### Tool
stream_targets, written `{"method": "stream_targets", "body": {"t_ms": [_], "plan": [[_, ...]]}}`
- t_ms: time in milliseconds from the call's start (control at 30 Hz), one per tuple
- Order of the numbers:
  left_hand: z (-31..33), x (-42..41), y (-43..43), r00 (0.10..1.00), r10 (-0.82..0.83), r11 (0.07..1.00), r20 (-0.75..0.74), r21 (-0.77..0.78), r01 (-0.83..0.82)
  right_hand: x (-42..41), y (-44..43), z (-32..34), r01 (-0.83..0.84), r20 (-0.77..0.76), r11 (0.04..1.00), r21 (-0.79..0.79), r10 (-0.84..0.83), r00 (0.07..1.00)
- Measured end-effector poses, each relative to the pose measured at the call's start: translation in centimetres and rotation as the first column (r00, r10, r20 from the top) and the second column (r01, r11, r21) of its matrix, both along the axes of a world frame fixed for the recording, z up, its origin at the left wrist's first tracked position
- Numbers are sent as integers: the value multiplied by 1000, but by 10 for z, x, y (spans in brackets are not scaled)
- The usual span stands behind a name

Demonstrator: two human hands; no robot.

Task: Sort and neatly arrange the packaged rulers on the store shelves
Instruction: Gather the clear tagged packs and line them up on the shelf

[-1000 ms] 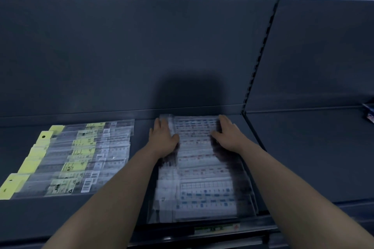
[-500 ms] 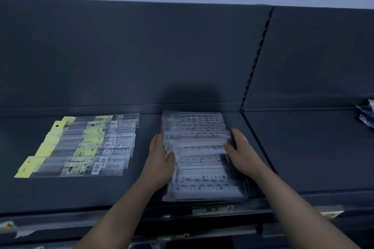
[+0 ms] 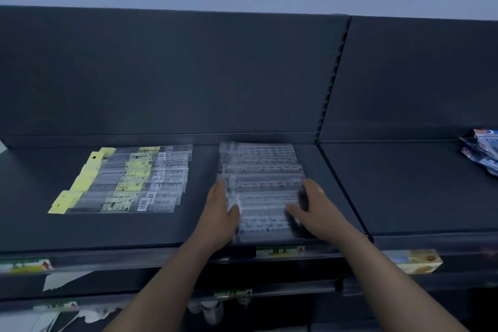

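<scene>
Position: worn on the person's head
Facing: forward and down onto the shelf [image 3: 134, 232] and its back panel [image 3: 188, 75]
Nearness: close, the shelf spans the frame

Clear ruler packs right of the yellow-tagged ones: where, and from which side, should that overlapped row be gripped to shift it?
Probably at its two end edges, from left and right together. The clear ruler packs lie flat and overlapped, lengths running across the shelf, so squeezing the ends should keep them aligned. The left hand and right hand flank those edges.
</scene>
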State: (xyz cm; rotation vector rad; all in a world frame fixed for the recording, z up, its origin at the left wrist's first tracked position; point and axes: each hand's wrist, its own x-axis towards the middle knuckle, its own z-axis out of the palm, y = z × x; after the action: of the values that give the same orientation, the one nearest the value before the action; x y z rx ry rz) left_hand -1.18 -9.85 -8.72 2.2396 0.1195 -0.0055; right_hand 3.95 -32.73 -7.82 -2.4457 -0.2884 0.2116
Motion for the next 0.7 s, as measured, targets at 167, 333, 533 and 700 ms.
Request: {"method": "stream_targets", "body": {"t_ms": [167,333,533,700], "plan": [[17,-4,14,996,19,986,90,162,-34,3,12,15,-24,77,989,-144,35,996],[29,-13,59,965,135,903,225,373,-213,7,57,28,-25,212,946,-324,98,972],[28,-11,146,955,229,775,187,559,-295,10,145,37,-120,212,916,-384,214,954],[23,-2,207,979,206,708,7,689,-154,12,224,31,-225,125,888,-401,297,947]]}}
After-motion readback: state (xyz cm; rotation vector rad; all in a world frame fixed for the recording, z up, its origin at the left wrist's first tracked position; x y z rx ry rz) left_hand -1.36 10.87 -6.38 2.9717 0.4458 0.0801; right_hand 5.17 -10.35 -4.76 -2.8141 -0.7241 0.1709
